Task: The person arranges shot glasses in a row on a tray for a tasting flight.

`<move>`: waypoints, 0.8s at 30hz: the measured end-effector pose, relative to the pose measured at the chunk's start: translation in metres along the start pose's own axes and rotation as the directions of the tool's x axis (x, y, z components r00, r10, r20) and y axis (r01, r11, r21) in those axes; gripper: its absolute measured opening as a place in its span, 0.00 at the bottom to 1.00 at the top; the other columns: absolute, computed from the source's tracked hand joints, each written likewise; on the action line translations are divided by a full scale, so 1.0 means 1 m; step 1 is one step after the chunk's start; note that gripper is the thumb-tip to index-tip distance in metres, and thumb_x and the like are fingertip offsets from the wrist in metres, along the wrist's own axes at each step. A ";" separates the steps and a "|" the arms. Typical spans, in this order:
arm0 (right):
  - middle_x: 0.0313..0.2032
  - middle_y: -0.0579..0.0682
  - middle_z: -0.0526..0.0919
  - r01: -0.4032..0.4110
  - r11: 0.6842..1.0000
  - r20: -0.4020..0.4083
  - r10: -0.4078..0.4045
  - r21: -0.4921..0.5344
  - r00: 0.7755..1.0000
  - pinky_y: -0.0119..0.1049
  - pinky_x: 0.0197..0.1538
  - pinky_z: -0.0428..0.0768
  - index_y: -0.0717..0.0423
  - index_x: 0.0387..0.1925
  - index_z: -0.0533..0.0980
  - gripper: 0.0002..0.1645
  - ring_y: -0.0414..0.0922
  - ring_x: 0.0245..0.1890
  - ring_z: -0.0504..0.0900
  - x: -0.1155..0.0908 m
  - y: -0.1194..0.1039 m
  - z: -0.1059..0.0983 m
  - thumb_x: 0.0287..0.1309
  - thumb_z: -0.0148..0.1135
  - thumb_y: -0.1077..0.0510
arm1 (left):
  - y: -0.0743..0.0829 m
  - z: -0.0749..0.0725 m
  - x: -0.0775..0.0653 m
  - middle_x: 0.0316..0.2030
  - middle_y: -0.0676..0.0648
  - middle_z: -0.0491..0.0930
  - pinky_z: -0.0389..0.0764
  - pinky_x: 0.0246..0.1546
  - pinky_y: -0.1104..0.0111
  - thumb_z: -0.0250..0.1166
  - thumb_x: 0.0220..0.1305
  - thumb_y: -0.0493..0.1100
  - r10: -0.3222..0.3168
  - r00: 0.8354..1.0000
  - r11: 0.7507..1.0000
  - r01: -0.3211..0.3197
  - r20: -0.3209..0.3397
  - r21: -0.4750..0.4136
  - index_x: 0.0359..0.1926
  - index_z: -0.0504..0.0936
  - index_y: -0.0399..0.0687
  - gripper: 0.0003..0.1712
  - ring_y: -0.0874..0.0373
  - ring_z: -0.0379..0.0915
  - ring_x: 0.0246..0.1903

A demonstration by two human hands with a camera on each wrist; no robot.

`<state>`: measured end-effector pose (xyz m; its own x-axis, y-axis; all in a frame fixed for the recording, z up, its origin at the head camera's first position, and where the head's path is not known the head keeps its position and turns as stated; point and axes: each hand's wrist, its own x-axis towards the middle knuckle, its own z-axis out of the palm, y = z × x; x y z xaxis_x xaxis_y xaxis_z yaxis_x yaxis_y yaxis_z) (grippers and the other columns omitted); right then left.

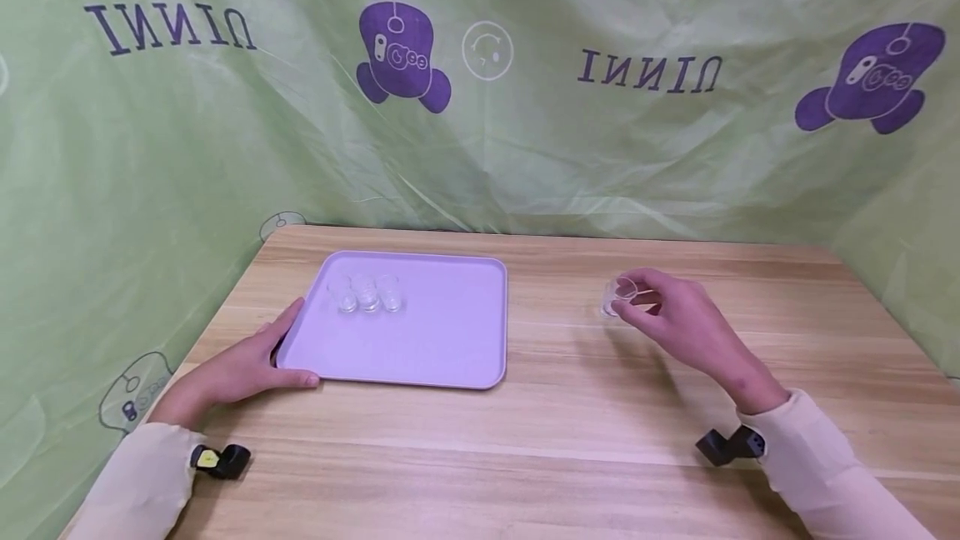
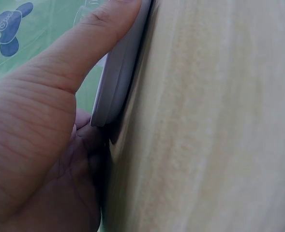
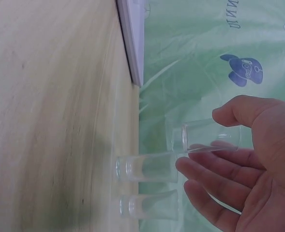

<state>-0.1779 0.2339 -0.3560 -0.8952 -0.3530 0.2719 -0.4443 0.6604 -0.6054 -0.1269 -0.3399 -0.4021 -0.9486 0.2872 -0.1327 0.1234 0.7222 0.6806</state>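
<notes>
In the head view, a lavender tray [image 1: 442,332] lies on the table's left part. My left hand [image 1: 247,361] rests around its front left corner, thumb straight along the front edge and fingers along the left side. In the left wrist view the thumb [image 2: 91,46] touches the tray's side [image 2: 115,82]; the fingertips are mostly hidden. Several small clear glasses [image 1: 367,297] stand close together on the tray. To the tray's right, my right hand [image 1: 671,319] pinches a small clear glass [image 3: 210,135] between thumb and fingers. Two more glasses [image 3: 152,166] stand beside it on the table.
The wooden table [image 1: 480,457] stretches around the tray and between the hands. A green printed curtain [image 1: 525,165] hangs behind the table and at both sides. Small black cameras [image 1: 731,444] sit on both wrists, over light sleeves.
</notes>
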 end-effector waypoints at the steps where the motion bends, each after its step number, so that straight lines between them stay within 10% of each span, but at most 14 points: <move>1: 0.46 0.54 0.87 0.003 1.000 0.001 -0.003 0.005 1.000 0.34 0.43 0.84 0.63 0.54 0.80 0.20 0.49 0.42 0.88 0.001 -0.001 0.001 0.68 0.69 0.55 | 0.000 0.000 0.000 0.78 0.27 0.38 0.47 0.67 0.35 0.80 0.56 0.52 0.004 1.000 1.000 -0.004 -0.001 0.002 0.82 0.34 0.42 0.73 0.26 0.38 0.74; 24: 0.47 0.51 0.87 0.016 0.998 0.066 -0.020 0.068 0.998 0.40 0.46 0.84 0.59 0.54 0.81 0.19 0.47 0.44 0.88 0.019 -0.016 0.025 0.66 0.70 0.55 | -0.002 0.000 0.000 0.78 0.27 0.38 0.48 0.67 0.33 0.80 0.55 0.53 -0.008 1.000 1.000 0.008 -0.005 0.017 0.83 0.35 0.44 0.73 0.25 0.38 0.74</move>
<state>-0.1865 0.2000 -0.3598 -0.8818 -0.4095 0.2341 -0.4551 0.6077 -0.6508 -0.1270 -0.3411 -0.4038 -0.9510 0.2782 -0.1349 0.1205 0.7352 0.6671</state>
